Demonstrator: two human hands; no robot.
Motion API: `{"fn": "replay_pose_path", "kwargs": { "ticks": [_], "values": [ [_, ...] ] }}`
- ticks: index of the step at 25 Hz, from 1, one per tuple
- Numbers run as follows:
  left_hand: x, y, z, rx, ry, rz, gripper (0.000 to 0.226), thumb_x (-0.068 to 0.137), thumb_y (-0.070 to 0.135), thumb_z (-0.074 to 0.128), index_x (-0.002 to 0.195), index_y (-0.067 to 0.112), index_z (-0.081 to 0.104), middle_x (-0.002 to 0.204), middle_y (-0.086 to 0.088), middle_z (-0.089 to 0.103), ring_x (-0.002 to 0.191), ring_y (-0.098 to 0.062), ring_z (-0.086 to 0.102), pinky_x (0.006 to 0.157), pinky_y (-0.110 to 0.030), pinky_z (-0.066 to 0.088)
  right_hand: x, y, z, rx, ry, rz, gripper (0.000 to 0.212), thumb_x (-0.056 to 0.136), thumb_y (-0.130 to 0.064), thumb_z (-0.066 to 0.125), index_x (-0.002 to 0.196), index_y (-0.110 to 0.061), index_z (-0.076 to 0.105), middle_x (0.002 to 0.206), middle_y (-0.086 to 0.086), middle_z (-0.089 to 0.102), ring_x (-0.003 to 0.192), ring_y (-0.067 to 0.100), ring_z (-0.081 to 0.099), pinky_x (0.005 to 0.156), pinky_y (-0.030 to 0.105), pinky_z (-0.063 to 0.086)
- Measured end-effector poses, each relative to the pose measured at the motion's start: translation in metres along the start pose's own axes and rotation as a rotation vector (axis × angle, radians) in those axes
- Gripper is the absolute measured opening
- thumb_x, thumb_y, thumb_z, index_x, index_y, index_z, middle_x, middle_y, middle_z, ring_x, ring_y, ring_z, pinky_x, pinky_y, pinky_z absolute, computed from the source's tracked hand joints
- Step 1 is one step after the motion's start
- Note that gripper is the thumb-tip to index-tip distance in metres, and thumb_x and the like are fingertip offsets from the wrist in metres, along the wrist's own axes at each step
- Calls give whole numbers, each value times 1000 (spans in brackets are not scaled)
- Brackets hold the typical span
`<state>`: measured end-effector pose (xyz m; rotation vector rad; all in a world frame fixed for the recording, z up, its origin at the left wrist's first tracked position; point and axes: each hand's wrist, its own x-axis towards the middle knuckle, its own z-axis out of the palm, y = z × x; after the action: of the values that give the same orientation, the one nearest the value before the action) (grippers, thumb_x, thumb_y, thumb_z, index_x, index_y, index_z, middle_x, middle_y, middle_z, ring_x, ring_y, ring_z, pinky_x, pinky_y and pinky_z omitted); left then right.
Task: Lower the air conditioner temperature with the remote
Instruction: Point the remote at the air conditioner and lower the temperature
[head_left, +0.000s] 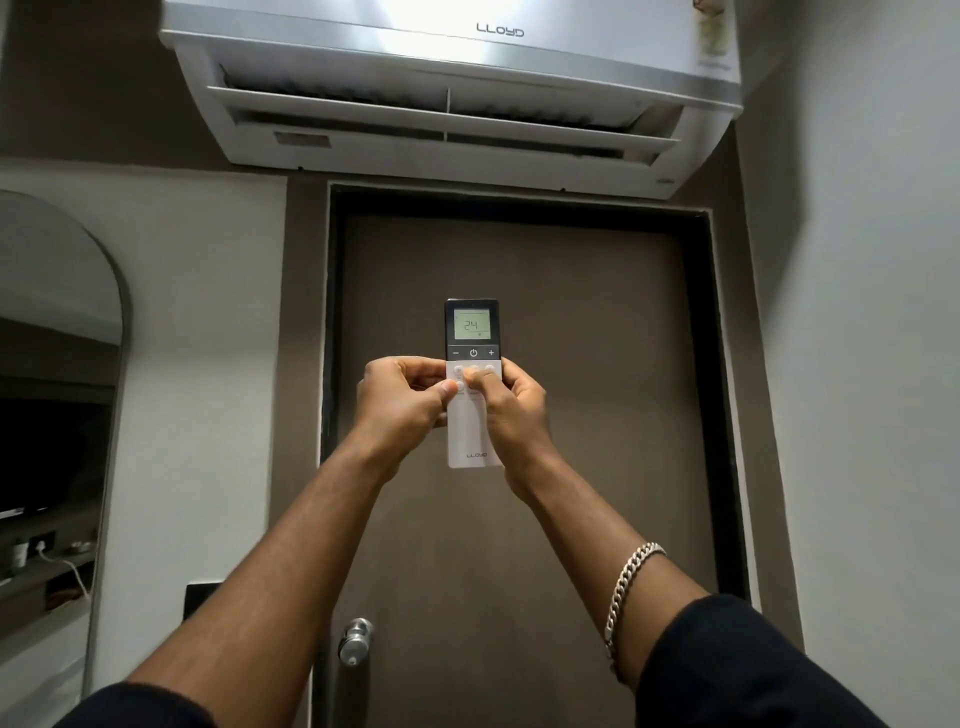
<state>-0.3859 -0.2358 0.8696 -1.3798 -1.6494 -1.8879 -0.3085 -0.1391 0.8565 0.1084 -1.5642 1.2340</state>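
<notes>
1. Two dark sleeves fill the lower corners of the frame, and two bare forearms rise from them toward the centre; a silver chain-link bracelet (628, 592) hangs on the right forearm at lower right.
2. At the centre of the frame the slim white rectangular plastic remote (472, 384) with a dark upper section is held upright between both hands, its lit face toward the camera.
3. The left hand (400, 400) is closed on the remote's left edge, its grip wrapped around the body with the thumb lying across the white button area.
4. The right hand (511, 402) is closed on the remote's right edge, and its thumb rests on the same cluster of round white buttons, close beside the left thumb.
5. The remote's greenish screen reads 24; below it a dark strip shows a minus sign, a power symbol and a plus sign, all uncovered by the thumbs. The word LLOYD is printed near the remote's lower end.
6. Behind the hands stands a brown flat-panel door (519, 519) in a dark frame, with a round silver metal door knob (355, 642) at lower centre-left.
7. A tall arched wall mirror (57, 395) occupies the left edge of the frame.
8. Across the top of the frame hangs the white wall-mounted air conditioner (452, 78) marked LLOYD, directly above the door, with its louvres angled open.
</notes>
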Motion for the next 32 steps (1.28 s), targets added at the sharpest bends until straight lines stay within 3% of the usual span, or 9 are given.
{"fn": "replay_pose_path", "kwargs": {
  "ticks": [7, 12, 14, 21, 26, 32],
  "values": [
    [3, 1, -5, -41, -32, 9, 33, 83, 18, 71, 113, 3, 68, 110, -13, 73, 98, -27, 73, 80, -46, 62, 2, -5, 3, 2, -2, 2, 17, 92, -24, 56, 106, -18, 64, 94, 0, 68, 79, 15, 67, 61, 23, 57],
    [4, 2, -1, -46, -40, 13, 33, 84, 17, 71, 113, 3, 68, 110, -14, 73, 96, -27, 73, 80, -47, 62, 2, -7, 0, 23, 6, 16, 7, 91, -23, 56, 93, -25, 63, 91, -1, 68, 78, 15, 66, 63, 27, 57],
    [4, 2, 1, -49, -38, 9, 32, 83, 17, 71, 112, 3, 69, 109, -14, 73, 96, -27, 74, 80, -47, 62, 4, -7, -2, 15, 13, 24, 9, 90, -23, 57, 97, -22, 64, 94, 2, 69, 81, 18, 67, 63, 28, 57],
    [9, 4, 7, -49, -67, 30, 33, 83, 20, 73, 112, 3, 70, 109, -13, 74, 95, -25, 74, 78, -46, 63, 6, -14, -11, 47, 4, 26, 7, 91, -20, 56, 91, -23, 61, 88, -3, 67, 73, 11, 65, 58, 20, 56],
    [10, 8, 10, -37, -81, 40, 34, 82, 21, 73, 112, 4, 70, 109, -12, 74, 95, -25, 75, 78, -46, 63, 7, -12, -15, 40, 14, 17, 10, 91, -22, 56, 98, -19, 62, 90, 1, 68, 76, 15, 66, 63, 28, 57],
    [9, 14, 12, -39, -68, 39, 32, 83, 20, 72, 110, 3, 70, 108, -12, 74, 94, -25, 75, 77, -44, 63, 9, -18, -18, 4, -2, -19, 9, 92, -19, 54, 89, -26, 58, 86, -5, 65, 72, 12, 64, 57, 20, 55]
  ]
}}
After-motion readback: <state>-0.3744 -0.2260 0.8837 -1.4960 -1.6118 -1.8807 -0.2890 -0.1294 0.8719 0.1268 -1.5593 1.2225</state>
